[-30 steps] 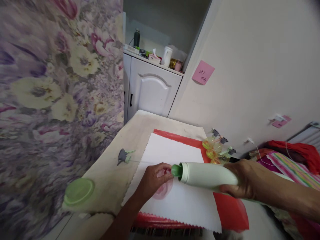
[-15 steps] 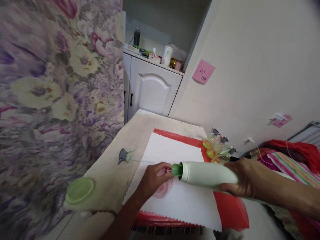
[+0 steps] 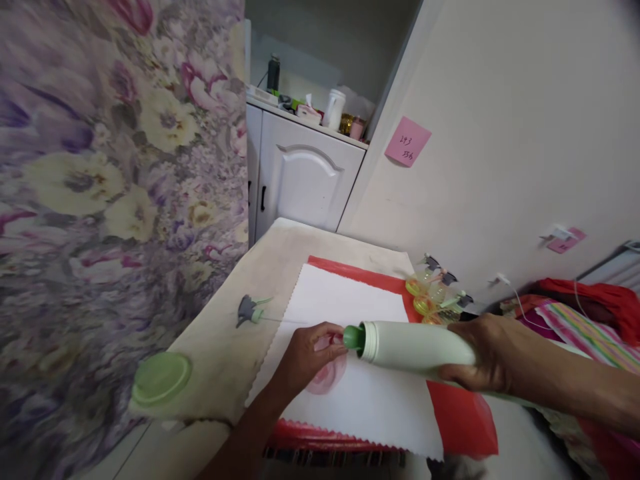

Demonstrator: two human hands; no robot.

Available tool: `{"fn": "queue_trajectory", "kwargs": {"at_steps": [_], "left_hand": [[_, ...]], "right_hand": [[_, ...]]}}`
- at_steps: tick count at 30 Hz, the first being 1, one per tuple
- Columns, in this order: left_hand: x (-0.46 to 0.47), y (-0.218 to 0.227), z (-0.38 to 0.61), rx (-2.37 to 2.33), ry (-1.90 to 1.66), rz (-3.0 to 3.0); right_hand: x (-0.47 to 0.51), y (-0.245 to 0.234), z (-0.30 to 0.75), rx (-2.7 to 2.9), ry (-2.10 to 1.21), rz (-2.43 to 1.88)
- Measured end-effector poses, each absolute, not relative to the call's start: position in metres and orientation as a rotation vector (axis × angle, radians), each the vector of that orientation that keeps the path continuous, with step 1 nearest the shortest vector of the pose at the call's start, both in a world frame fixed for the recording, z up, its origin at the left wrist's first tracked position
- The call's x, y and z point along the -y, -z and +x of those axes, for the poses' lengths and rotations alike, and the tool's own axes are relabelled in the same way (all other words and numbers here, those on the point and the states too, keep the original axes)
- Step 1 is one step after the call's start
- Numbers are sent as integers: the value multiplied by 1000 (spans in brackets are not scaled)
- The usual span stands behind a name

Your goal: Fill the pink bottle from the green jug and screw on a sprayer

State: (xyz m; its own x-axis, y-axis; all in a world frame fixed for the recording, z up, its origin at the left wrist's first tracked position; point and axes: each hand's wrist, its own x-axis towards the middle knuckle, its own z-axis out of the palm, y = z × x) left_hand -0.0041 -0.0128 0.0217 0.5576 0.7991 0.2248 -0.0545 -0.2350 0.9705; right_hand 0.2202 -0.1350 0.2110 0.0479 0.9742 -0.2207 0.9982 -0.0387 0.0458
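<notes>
From my head view, my left grip (image 3: 305,357) is closed with pinched fingers at the neck of a clear pink bottle (image 3: 326,379), which stands on the white sheet (image 3: 385,407) over the worktop (image 3: 213,353). My right grip (image 3: 483,353) wraps firmly round a pale green bottle (image 3: 413,345), tipped nearly level, its green spout (image 3: 353,337) just beside my left fingertips. A spray head (image 3: 247,311) lies near the sheet's left edge.

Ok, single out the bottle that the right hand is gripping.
The pale green bottle, its wide threaded mouth pointing toward the left hand; the yellow-tinted spray bottles sit clustered together, untouched by either hand.
</notes>
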Motion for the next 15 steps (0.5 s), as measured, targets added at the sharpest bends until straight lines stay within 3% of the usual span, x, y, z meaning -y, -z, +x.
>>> {"fn": "queue_trajectory", "kwargs": {"at_steps": [15], "left_hand": [[12, -21, -5, -659, -911, 1645]], "right_hand": [[136, -214, 222, -2038, 269, 2108]]}}
